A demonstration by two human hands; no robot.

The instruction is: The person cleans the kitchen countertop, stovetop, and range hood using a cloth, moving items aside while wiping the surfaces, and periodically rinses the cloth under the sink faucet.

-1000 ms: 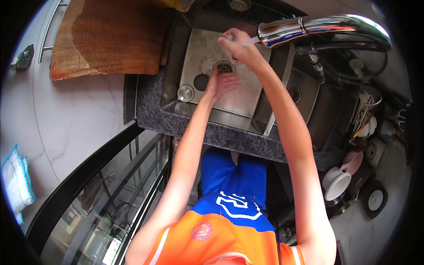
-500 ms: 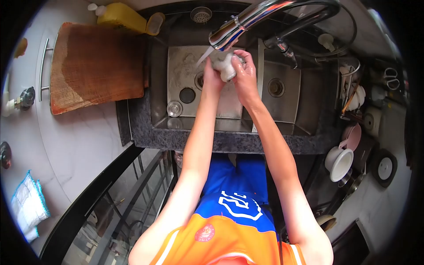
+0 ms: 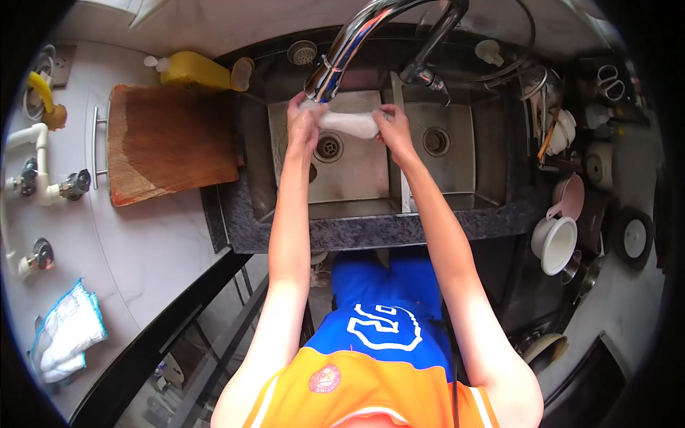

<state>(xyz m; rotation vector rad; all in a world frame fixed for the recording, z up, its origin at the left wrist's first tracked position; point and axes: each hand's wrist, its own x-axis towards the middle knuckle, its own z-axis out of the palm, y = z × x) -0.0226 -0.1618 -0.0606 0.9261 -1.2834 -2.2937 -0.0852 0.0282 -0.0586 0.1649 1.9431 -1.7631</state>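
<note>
A white cloth-like item (image 3: 351,124) is stretched sideways between my two hands over the left basin of the steel sink (image 3: 357,175). My left hand (image 3: 302,127) grips its left end right under the mouth of the chrome faucet (image 3: 342,50). The right end is pinched by my right hand (image 3: 392,130), close to the divider between the basins. Below the item, the round drain (image 3: 329,148) of the left basin shows. Whether water is running onto the item is hard to make out.
A wooden cutting board (image 3: 171,143) lies left of the sink, with a yellow bottle (image 3: 196,70) behind it. A folded white cloth (image 3: 70,332) is at the lower left. To the right are a white pot (image 3: 556,245), a pink pan (image 3: 569,196) and a dish rack (image 3: 542,107).
The white item went from bunched up in my right hand to stretched between both hands. My left hand has moved under the faucet and closed on it. The view has shifted.
</note>
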